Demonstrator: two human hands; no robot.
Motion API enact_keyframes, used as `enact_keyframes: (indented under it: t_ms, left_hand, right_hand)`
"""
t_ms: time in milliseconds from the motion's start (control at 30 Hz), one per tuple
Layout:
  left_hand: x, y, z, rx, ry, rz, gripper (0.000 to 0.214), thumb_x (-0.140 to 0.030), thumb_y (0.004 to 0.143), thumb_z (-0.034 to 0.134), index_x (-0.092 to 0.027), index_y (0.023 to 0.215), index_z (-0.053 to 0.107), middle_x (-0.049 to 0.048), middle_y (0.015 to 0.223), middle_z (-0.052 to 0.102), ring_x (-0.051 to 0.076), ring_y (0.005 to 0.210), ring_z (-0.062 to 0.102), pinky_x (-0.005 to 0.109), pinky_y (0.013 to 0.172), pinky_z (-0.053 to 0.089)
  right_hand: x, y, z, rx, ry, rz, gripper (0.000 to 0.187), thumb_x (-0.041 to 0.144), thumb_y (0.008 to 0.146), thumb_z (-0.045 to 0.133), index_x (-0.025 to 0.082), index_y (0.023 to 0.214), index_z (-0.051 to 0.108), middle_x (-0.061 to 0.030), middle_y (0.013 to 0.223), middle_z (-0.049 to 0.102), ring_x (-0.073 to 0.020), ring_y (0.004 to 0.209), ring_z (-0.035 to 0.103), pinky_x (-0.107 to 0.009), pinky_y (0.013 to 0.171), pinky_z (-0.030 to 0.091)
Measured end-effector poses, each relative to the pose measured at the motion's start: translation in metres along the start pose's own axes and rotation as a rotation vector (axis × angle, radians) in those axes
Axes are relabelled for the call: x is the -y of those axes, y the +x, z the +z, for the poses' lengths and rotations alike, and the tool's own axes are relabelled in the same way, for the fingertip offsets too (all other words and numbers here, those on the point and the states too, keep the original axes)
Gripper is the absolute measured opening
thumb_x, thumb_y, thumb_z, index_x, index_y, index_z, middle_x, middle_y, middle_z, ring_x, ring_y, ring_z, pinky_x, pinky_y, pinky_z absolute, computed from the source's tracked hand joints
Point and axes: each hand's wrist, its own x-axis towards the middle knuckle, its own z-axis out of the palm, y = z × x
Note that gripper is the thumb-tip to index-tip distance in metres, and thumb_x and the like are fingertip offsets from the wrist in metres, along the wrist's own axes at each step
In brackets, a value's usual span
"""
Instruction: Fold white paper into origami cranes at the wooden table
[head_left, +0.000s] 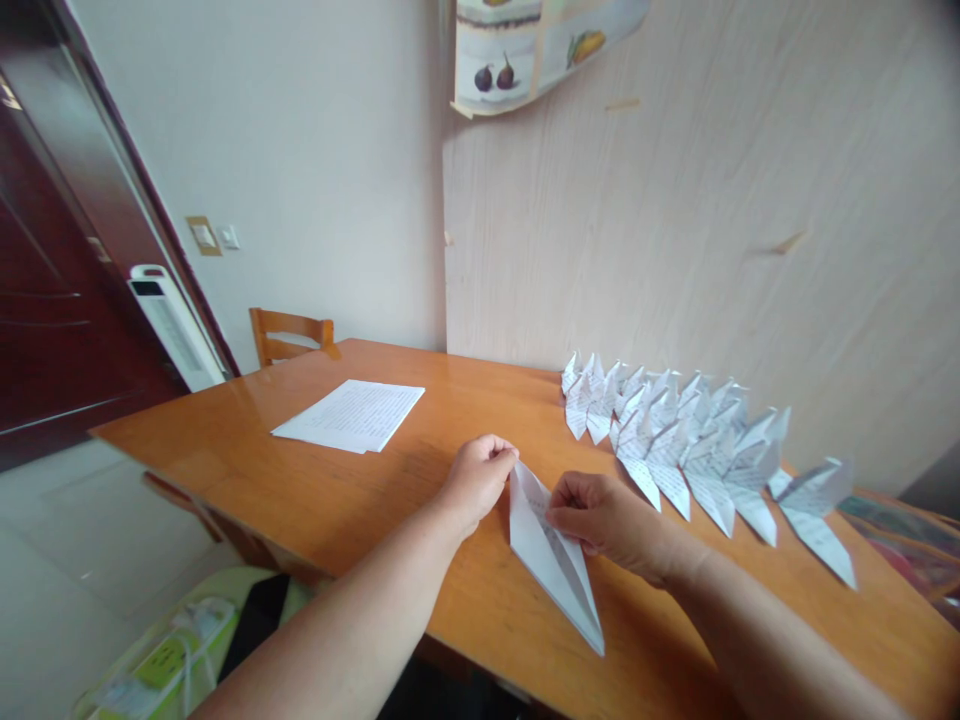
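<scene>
A partly folded sheet of paper [551,560], white with some writing showing inside, lies slanted on the wooden table between my hands. At its far tip, my left hand [484,475] pinches the paper between thumb and fingers. My right hand [600,515] grips the paper's right-hand flap near the middle, with fingers curled. The near end narrows to a point close to the table's front edge. To the right of my right hand stand several folded paper figures [694,450] with pointed upright wings, set in rows.
A stack of written sheets [352,415] lies on the table [420,490] at the left. Behind it is a wooden chair [292,335]. Below the table's left edge sits a light green container [169,650] with cables. A wall runs along the table's back.
</scene>
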Motion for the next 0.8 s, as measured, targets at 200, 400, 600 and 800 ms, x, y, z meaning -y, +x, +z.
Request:
enact_keyframes:
  t_ms: [200, 400, 600, 800]
  left_hand:
    - [0.006, 0.002, -0.002, 0.003, 0.174, 0.009, 0.011, -0.027, 0.080, 0.061, -0.018, 0.076, 0.066, 0.0023, 0.077, 0.068, 0.018, 0.076, 0.060, 0.027, 0.069, 0.045]
    - [0.012, 0.005, -0.006, 0.014, 0.362, -0.018, 0.009, -0.026, 0.081, 0.063, -0.021, 0.080, 0.069, 0.0025, 0.083, 0.072, 0.019, 0.080, 0.064, 0.027, 0.074, 0.047]
    - [0.014, 0.009, -0.008, 0.001, 0.529, -0.040, 0.007, -0.027, 0.080, 0.064, -0.024, 0.079, 0.070, 0.0018, 0.087, 0.074, 0.020, 0.082, 0.066, 0.029, 0.075, 0.047]
    - [0.012, 0.006, -0.007, -0.025, 0.615, 0.006, 0.007, -0.028, 0.083, 0.064, -0.024, 0.083, 0.069, 0.0020, 0.088, 0.074, 0.020, 0.083, 0.066, 0.031, 0.075, 0.049]
  right_hand:
    - [-0.001, -0.002, 0.003, 0.048, -0.287, -0.081, 0.006, 0.020, 0.077, 0.063, 0.019, 0.073, 0.059, 0.0035, 0.063, 0.053, -0.0104, 0.058, 0.045, -0.022, 0.050, 0.031]
    - [0.001, -0.004, 0.008, 0.070, -0.480, -0.101, 0.006, 0.019, 0.076, 0.061, 0.019, 0.071, 0.057, 0.0018, 0.067, 0.061, -0.0116, 0.061, 0.050, -0.023, 0.053, 0.032]
    - [-0.001, -0.007, 0.010, 0.054, -0.567, -0.129, 0.006, 0.018, 0.079, 0.057, 0.020, 0.073, 0.057, 0.0018, 0.067, 0.061, -0.0124, 0.061, 0.049, -0.024, 0.053, 0.031]
    - [-0.004, -0.006, 0.012, 0.041, -0.602, -0.148, 0.006, 0.015, 0.077, 0.056, 0.020, 0.073, 0.056, 0.0012, 0.069, 0.063, -0.0127, 0.062, 0.051, -0.024, 0.054, 0.031]
